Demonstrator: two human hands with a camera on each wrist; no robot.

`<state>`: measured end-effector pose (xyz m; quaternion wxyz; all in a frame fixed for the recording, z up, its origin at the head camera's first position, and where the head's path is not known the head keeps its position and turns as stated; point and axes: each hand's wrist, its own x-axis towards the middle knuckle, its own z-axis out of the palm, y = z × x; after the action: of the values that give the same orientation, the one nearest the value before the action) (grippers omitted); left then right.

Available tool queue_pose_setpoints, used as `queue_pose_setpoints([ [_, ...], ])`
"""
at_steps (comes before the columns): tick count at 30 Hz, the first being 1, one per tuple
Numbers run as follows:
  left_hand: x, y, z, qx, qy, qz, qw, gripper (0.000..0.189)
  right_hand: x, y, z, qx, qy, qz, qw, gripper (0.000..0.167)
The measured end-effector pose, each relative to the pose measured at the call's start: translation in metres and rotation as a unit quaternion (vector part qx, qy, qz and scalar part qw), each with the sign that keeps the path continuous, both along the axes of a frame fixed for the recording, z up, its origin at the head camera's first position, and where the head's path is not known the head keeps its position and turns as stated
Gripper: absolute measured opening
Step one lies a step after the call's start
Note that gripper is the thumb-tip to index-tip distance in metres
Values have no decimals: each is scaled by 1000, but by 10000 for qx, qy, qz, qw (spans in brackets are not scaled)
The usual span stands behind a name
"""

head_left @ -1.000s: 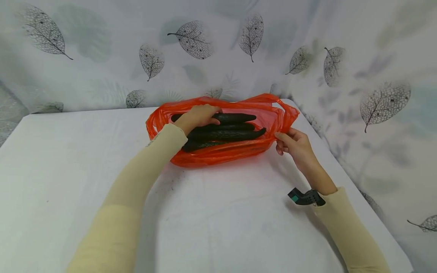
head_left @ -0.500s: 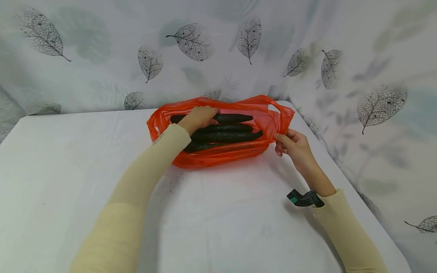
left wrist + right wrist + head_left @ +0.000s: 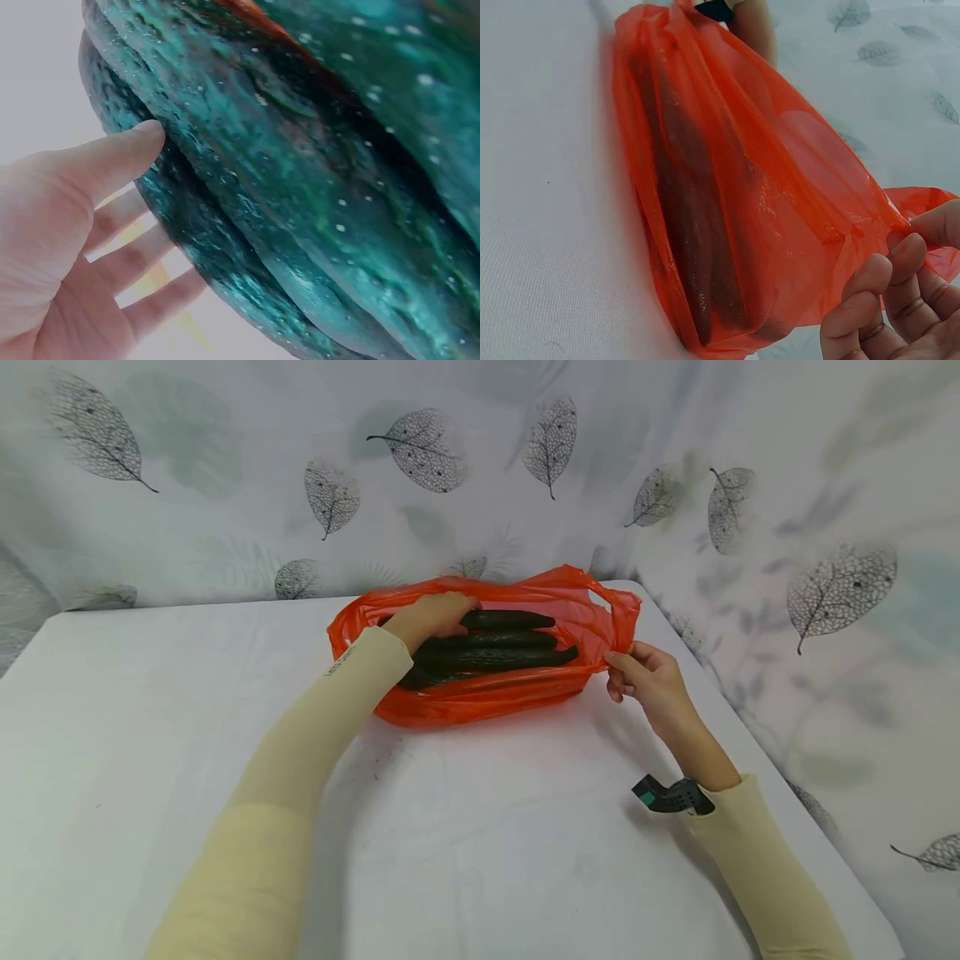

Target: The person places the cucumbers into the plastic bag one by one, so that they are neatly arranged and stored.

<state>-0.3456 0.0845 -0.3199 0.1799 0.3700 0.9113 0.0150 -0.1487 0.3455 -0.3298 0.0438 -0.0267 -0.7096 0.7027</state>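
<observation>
Several dark green cucumbers (image 3: 491, 658) lie side by side in a red plastic bag (image 3: 480, 706) on the table. My left hand (image 3: 438, 612) reaches into the bag from the left and grips the rearmost cucumber (image 3: 517, 619). In the left wrist view, the thumb (image 3: 127, 154) presses on the near side of a bumpy cucumber (image 3: 187, 232), and the fingers go round behind it. At the bag's right end, my right hand (image 3: 651, 681) pinches the bag's edge between thumb and fingertips. In the right wrist view, the stretched red film (image 3: 780, 225) shows dark cucumbers through it.
A white cloth covers the table (image 3: 480, 860). Behind it and along the right side hangs a pale curtain (image 3: 247, 485) printed with leaves. A black band (image 3: 673, 795) sits on the right wrist. One bag handle (image 3: 618, 597) stands up at the back right.
The right handle of the bag has drawn slightly inward to the left. My left hand has shifted a little to the left on the cucumber; my right hand keeps its pinch.
</observation>
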Motion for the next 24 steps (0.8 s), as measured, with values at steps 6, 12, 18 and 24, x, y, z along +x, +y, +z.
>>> queue_pose_setpoints([
  [6, 2, -14, 8, 82, -47, -88, 9999, 58, -3, -4, 2, 7, 22, 82, 10000, 11],
  [12, 10, -28, 16, 60, 34, -205, 9998, 56, -3, -6, 0, 113, 3, 142, 9998, 12],
  [18, 15, -49, 11, 31, -269, -332, 9991, 51, -1, -8, -8, 191, -232, 227, 9993, 12],
  [24, 23, -69, 16, 370, -153, -267, 9988, 46, 0, -4, -9, 196, -250, 202, 9993, 12],
])
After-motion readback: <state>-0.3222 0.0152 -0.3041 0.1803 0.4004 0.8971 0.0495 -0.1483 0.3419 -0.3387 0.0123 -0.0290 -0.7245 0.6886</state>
